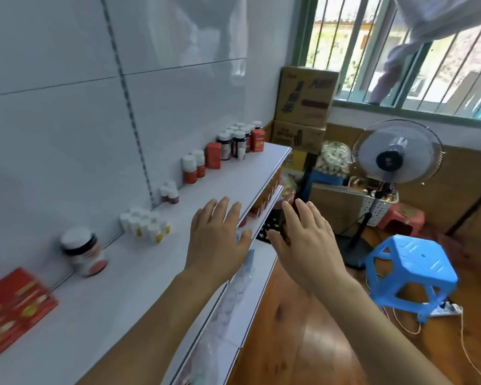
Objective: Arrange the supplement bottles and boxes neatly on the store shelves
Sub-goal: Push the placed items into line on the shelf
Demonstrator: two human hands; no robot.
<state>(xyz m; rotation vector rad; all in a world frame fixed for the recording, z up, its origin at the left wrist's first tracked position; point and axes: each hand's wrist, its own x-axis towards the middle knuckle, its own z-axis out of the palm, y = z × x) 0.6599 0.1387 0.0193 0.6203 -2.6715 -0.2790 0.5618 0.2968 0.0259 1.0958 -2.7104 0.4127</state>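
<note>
My left hand (217,237) hovers with straight fingers over the front edge of the white top shelf (139,276) and holds nothing. My right hand (303,240) is spread flat beyond the shelf edge, also empty. Along the back of the shelf stand a red flat box (11,307), a dark jar with a white lid (82,251), a cluster of small white bottles (145,225), two small dark bottles (168,193), two red bottles with white caps (193,168), a red box (213,155) and several dark bottles (238,140) at the far end.
Lower shelves (250,276) with packaged goods run below the top one. Stacked cardboard boxes (306,107) fill the far corner under a barred window (417,51). A standing fan (395,157) and a blue plastic stool (411,276) stand on the wooden floor to the right.
</note>
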